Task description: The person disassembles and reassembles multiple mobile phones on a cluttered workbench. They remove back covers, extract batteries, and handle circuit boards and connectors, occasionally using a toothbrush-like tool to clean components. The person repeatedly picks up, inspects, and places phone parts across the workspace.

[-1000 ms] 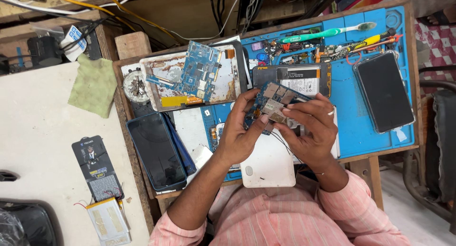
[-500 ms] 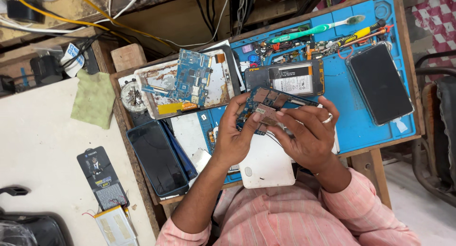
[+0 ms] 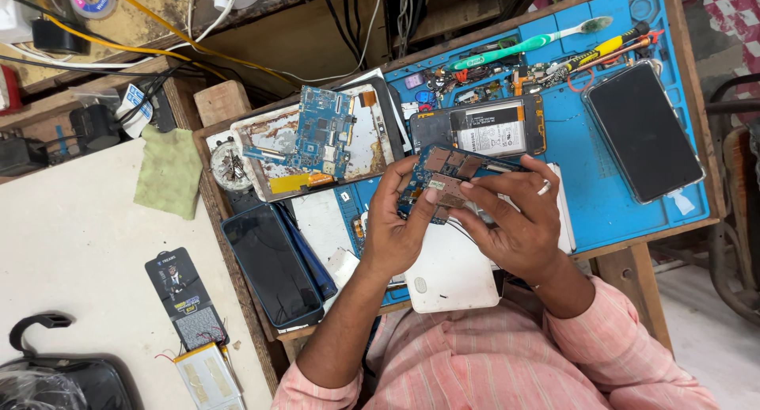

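A small blue circuit board [image 3: 445, 176] was pinched between the left hand [image 3: 393, 229] and right hand [image 3: 514, 224], fingers closed on its edges, above the blue mat [image 3: 590, 196]. Flexing or a slip could have cracked it or dropped it onto the opened phone [image 3: 483, 127].

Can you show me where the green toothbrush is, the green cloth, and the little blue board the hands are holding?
green toothbrush [image 3: 529, 43]: head view, middle of its handle.
green cloth [image 3: 169, 171]: head view, centre of the cloth.
blue circuit board [image 3: 445, 169]: head view, its upper part above the fingers.
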